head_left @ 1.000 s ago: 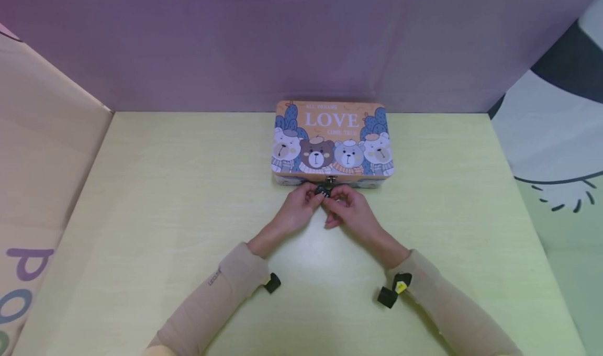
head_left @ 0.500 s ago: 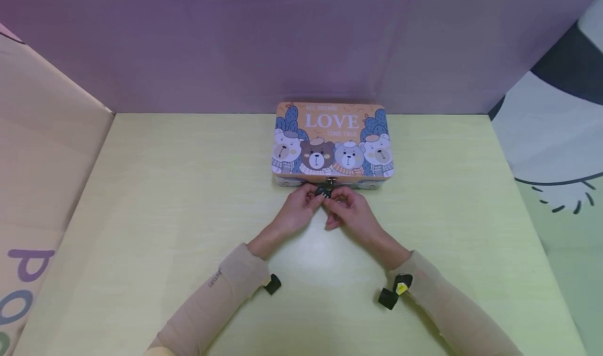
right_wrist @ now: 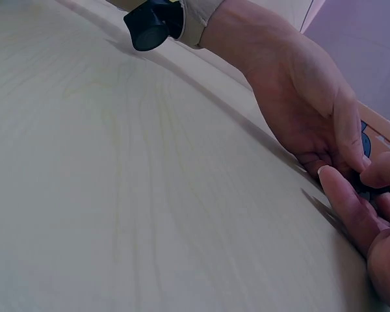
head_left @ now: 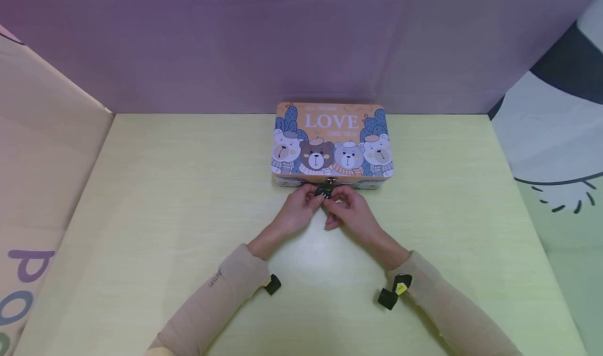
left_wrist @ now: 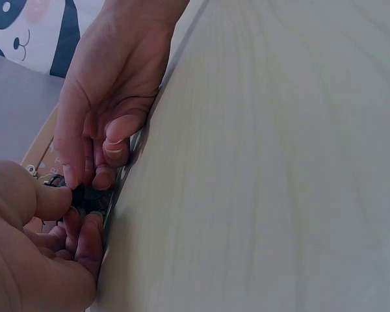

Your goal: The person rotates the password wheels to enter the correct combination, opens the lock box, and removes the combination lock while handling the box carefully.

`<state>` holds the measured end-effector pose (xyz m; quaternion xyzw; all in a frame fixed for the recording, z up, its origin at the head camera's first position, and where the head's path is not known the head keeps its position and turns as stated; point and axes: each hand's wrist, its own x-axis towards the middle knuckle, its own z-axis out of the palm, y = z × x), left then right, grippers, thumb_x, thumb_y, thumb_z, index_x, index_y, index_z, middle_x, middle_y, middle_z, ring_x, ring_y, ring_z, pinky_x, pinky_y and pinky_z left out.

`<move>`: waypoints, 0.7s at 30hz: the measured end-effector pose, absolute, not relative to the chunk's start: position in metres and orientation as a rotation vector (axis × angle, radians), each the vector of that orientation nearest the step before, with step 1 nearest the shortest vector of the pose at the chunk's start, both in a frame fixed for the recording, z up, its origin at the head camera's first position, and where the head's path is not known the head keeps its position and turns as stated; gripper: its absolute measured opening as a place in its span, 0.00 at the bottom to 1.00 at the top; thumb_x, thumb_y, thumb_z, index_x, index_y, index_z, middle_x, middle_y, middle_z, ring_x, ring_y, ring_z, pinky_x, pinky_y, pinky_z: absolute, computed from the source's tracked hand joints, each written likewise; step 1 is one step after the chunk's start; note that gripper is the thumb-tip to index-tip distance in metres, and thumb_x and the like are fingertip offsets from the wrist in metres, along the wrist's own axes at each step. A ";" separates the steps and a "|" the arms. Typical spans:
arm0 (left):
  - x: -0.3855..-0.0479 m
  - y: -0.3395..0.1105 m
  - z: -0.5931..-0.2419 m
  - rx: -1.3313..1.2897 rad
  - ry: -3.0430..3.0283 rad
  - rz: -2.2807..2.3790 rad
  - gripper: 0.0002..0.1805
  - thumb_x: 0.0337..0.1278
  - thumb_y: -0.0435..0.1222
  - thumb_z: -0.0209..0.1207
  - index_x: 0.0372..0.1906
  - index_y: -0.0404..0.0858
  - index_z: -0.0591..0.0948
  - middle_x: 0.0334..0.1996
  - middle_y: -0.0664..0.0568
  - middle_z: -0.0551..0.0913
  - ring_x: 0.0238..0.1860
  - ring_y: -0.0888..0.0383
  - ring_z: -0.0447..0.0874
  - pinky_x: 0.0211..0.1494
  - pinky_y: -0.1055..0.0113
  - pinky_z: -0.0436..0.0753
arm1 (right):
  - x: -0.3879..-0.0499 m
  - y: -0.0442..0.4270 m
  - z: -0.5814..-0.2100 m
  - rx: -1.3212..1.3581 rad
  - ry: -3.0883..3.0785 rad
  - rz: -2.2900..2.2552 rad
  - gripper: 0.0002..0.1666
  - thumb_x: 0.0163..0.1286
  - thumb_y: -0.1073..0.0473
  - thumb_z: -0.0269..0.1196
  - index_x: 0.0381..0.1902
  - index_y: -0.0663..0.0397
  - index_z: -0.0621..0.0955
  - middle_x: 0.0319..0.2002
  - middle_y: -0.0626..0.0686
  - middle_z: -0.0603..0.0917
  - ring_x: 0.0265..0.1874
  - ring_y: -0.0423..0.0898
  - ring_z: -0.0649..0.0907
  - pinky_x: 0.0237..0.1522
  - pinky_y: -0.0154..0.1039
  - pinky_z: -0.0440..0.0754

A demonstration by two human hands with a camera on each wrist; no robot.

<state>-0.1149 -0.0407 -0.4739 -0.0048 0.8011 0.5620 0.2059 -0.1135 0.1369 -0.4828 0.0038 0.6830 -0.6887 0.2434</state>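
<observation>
A tin box [head_left: 332, 141] printed with bears and the word LOVE stands with its lid down, a metal clasp [head_left: 331, 180] at its front. Right before the clasp, both hands meet at a small black padlock [head_left: 323, 192] with white marks, its shape partly hidden by fingers. The left hand [head_left: 296, 209] pinches it from the left between thumb and fingers. From the right, the right hand [head_left: 355, 214] pinches its other side. In the left wrist view the padlock [left_wrist: 88, 198] shows dark between the fingertips. Whether it hangs on the clasp, I cannot tell.
The box is near the back edge of a pale wood-grain table [head_left: 188, 188]. Behind rises a purple-grey panel [head_left: 235, 47], with printed panels at left and right. Small black cameras [head_left: 388, 298] are strapped to both beige sleeves.
</observation>
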 end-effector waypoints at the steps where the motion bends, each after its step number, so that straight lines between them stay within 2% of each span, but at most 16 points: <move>1: -0.115 -0.041 -0.474 -0.014 2.234 1.564 0.12 0.78 0.36 0.54 0.55 0.32 0.78 0.42 0.46 0.80 0.40 0.54 0.77 0.45 0.63 0.81 | -0.114 0.137 -0.483 0.009 1.867 -1.882 0.15 0.76 0.69 0.58 0.54 0.72 0.69 0.43 0.58 0.81 0.24 0.42 0.85 0.32 0.40 0.90; 10: -0.116 -0.040 -0.475 -0.011 2.238 1.562 0.12 0.78 0.36 0.54 0.55 0.33 0.78 0.43 0.46 0.81 0.41 0.54 0.77 0.48 0.60 0.82 | -0.114 0.137 -0.482 -0.001 1.891 -1.865 0.14 0.76 0.68 0.58 0.53 0.73 0.71 0.38 0.60 0.83 0.24 0.42 0.86 0.33 0.41 0.90; 21: -0.115 -0.040 -0.475 -0.004 2.247 1.558 0.13 0.78 0.36 0.54 0.55 0.32 0.78 0.42 0.46 0.80 0.41 0.54 0.77 0.47 0.61 0.82 | -0.115 0.138 -0.484 -0.021 1.898 -1.856 0.12 0.77 0.68 0.58 0.51 0.72 0.71 0.32 0.59 0.84 0.24 0.43 0.86 0.32 0.42 0.90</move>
